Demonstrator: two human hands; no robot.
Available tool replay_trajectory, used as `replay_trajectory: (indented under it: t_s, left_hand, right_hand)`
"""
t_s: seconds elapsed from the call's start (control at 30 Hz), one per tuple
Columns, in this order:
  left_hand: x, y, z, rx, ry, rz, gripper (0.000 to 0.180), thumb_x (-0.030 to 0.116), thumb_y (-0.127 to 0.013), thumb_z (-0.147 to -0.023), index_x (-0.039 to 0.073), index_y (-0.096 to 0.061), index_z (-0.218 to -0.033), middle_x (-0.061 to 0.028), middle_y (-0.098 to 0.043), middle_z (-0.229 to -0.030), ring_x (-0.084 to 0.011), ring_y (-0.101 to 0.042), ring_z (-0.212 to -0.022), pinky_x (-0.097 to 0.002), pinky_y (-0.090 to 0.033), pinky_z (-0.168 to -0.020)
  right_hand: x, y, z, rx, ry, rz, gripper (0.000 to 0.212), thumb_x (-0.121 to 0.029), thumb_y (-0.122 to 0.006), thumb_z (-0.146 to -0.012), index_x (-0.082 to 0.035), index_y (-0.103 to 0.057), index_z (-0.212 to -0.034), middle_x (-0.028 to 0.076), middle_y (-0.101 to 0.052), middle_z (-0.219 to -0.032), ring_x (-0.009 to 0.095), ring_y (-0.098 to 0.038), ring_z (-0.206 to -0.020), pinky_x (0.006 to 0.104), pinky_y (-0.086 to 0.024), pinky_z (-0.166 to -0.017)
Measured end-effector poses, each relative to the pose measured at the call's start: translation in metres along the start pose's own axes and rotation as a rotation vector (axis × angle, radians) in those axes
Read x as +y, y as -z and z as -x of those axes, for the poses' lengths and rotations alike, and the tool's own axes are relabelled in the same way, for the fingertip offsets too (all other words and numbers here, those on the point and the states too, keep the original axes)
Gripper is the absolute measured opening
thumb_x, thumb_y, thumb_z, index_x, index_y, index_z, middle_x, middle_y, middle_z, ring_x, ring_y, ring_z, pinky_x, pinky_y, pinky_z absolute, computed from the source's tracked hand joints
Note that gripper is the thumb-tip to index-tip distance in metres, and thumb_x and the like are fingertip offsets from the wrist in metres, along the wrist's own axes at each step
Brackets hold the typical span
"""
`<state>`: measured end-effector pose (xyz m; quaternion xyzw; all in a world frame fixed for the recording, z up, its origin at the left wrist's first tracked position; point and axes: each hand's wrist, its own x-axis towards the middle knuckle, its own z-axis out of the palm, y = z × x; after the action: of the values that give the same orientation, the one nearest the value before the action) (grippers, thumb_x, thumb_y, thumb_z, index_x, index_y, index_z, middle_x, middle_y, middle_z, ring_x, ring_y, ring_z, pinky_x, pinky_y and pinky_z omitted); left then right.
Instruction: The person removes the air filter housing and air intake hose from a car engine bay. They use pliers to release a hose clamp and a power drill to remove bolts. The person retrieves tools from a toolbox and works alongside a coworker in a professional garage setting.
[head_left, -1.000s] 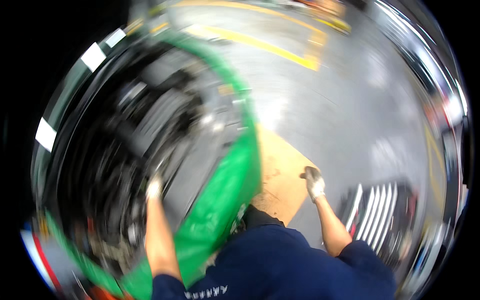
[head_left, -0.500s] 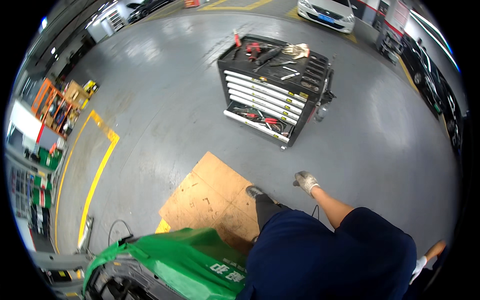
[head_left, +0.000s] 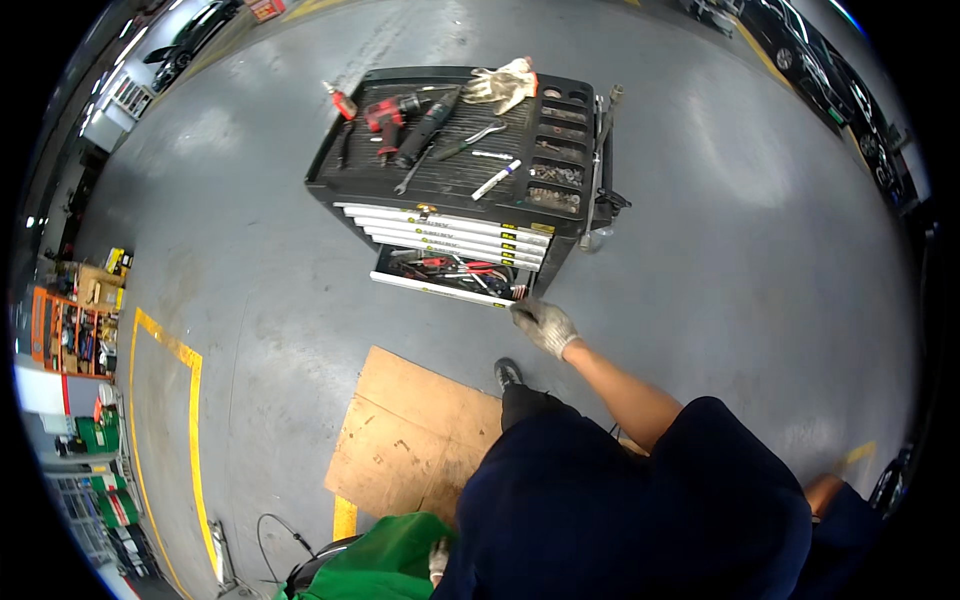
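Observation:
My right hand (head_left: 545, 326), in a worn grey-white work glove, reaches to the right front corner of the lowest, pulled-out drawer (head_left: 440, 290) of a black tool trolley (head_left: 330, 180). Its fingers are curled together; whatever they hold, if anything, is hidden. Inside that drawer lie red-handled pliers (head_left: 480, 268) among other hand tools. At the bottom, partly covered by my dark blue shirt, my left hand (head_left: 438, 558) wears a similar glove. It lies against a green cover (head_left: 385, 560), fingers seemingly stretched out.
The trolley top carries a red-and-black power tool (head_left: 390, 120), a black cylindrical tool (head_left: 430, 128), a wrench (head_left: 410, 176), a marker (head_left: 497, 180) and loose gloves (head_left: 502, 86). Flattened cardboard (head_left: 405, 420) covers the floor by my foot. Another person's arm (head_left: 824, 494) shows at lower right.
I have come closer to the trolley, which now looks larger. My right hand has moved up to the open drawer's corner. My left hand has come into view on the green cover.

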<state>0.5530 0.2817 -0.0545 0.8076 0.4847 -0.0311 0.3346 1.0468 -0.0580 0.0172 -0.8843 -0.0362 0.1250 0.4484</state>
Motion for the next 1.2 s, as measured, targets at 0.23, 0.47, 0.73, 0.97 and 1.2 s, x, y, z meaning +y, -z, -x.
replay_trajectory:
  t_s: [0.23,0.47,0.73,0.97,1.2]
  left_hand:
    - [0.065,-0.028,-0.071,-0.511,0.113,-0.071,0.043,0.043,-0.057,-0.1,0.001,-0.062,-0.101,-0.0134,-0.056,-0.089,-0.0238,-0.052,-0.077,-0.0389,-0.042,-0.071]
    - [0.134,-0.011,-0.257,-0.626,-0.08,-0.13,0.036,0.041,-0.055,-0.1,0.009,-0.066,-0.09,-0.0039,-0.057,-0.072,-0.0161,-0.052,-0.061,-0.0336,-0.043,-0.057]
    - [0.368,-0.077,-0.429,-0.593,-0.197,0.016,0.038,0.036,-0.054,-0.104,0.003,-0.067,-0.117,-0.0071,-0.068,-0.094,-0.0188,-0.061,-0.081,-0.0361,-0.051,-0.074]
    - [0.46,-0.128,-0.466,-0.77,-0.079,0.097,0.04,0.028,-0.06,-0.103,0.001,-0.061,-0.133,-0.0086,-0.071,-0.113,-0.0178,-0.063,-0.097,-0.0327,-0.051,-0.087]
    - [0.46,-0.147,-0.499,-0.828,-0.123,-0.114,0.035,0.03,-0.061,-0.103,0.002,-0.065,-0.123,-0.0057,-0.07,-0.101,-0.0159,-0.06,-0.087,-0.0323,-0.05,-0.08]
  right_hand:
    - [-0.006,0.05,-0.06,0.136,0.012,-0.107,0.022,-0.021,-0.064,-0.096,-0.008,-0.072,-0.112,0.015,-0.074,-0.112,0.035,-0.071,-0.102,0.0413,-0.056,-0.089]
    - [0.023,0.081,-0.091,0.455,-0.072,-0.311,0.02,-0.019,-0.072,-0.092,-0.009,-0.074,-0.109,0.016,-0.074,-0.11,0.033,-0.072,-0.1,0.0417,-0.057,-0.089]
    - [-0.03,0.171,-0.219,0.568,-0.299,0.377,0.026,-0.029,-0.07,-0.092,-0.011,-0.076,-0.11,0.017,-0.072,-0.112,0.037,-0.069,-0.106,0.047,-0.054,-0.097]
    - [-0.054,0.156,-0.284,0.287,-0.708,0.509,0.035,-0.041,-0.068,-0.094,-0.014,-0.077,-0.114,0.015,-0.069,-0.125,0.034,-0.068,-0.116,0.0467,-0.055,-0.099]
    - [-0.036,0.158,-0.294,0.161,-0.637,0.547,0.035,-0.036,-0.071,-0.091,-0.013,-0.077,-0.116,0.015,-0.073,-0.119,0.034,-0.069,-0.113,0.0448,-0.054,-0.099]
